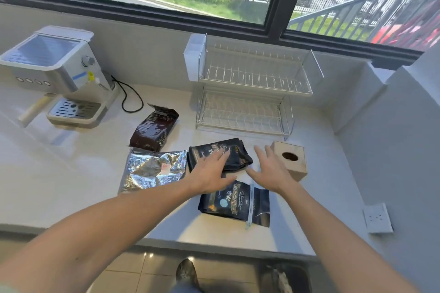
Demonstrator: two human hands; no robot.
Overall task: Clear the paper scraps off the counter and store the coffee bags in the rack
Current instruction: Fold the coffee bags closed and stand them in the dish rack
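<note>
Several coffee bags lie flat on the white counter [71,173]. A dark brown bag [153,128] lies farthest back and a crinkled silver foil bag [152,170] sits to the left. A black bag [235,150] is in the middle, with another black bag with a zip strip [240,207] near the front edge. My left hand [210,173] rests with straight fingers on the middle black bag. Just right of that bag, my right hand [271,169] hovers with fingers spread, holding nothing. The two-tier white wire rack [252,93] stands behind the bags, both tiers bare.
A wooden tissue box [291,159] stands right of my right hand. A white espresso machine [54,76] with a black cord sits at the back left. A wall and socket [378,217] bound the right side. A dark bin [283,278] holding crumpled paper stands on the floor below.
</note>
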